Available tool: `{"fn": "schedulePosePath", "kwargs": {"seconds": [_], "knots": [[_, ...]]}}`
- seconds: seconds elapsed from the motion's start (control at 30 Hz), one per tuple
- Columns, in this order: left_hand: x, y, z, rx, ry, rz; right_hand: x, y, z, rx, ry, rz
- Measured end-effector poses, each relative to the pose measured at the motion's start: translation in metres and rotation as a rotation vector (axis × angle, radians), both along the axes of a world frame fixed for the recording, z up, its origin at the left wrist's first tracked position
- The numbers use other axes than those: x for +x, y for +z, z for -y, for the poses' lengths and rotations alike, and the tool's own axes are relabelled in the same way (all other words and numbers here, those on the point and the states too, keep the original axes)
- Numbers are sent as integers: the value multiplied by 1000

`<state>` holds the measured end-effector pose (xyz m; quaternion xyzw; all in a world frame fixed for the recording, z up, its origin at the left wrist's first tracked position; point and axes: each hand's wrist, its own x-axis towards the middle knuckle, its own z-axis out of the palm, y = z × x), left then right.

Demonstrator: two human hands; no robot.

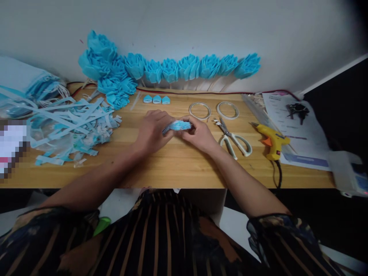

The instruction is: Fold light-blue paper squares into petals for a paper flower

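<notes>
Over the middle of the wooden table, my left hand and my right hand come together around a small stack of light blue fabric pieces. Fingers and thumbs of both hands are closed on it, the left at one end and the right at the other. Its many thin edges face up; the lower part is hidden by the fingers. Just behind the hands, 3 small folded blue pieces lie in a row. White-handled scissors rest open to the right of my right hand.
Blue fabric flowers on sticks lean along the wall, with more piled at left. Cut strips and face masks cover the left side. Two tape rolls, a yellow glue gun, papers and keys lie right.
</notes>
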<state>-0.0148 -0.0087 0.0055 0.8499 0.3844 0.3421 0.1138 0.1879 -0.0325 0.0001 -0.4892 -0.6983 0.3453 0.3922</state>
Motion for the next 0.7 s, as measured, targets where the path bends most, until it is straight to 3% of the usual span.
{"fn": "schedulePosePath", "kwargs": {"seconds": [0.13, 0.23, 0.33, 0.47, 0.7], "knots": [[-1, 1, 1, 1, -5, -58, 1, 1, 0, 81, 15, 28], [-1, -3, -1, -99, -1, -10, 2, -2, -2, 128, 1, 68], [-2, -9, -7, -260, -11, 94, 3, -8, -4, 50, -35, 44], [-6, -13, -14, -397, 6, 92, 5, -14, -8, -85, -37, -43], [-6, -12, -15, -291, 4, 39, 6, -13, -9, -60, -6, 11]]}}
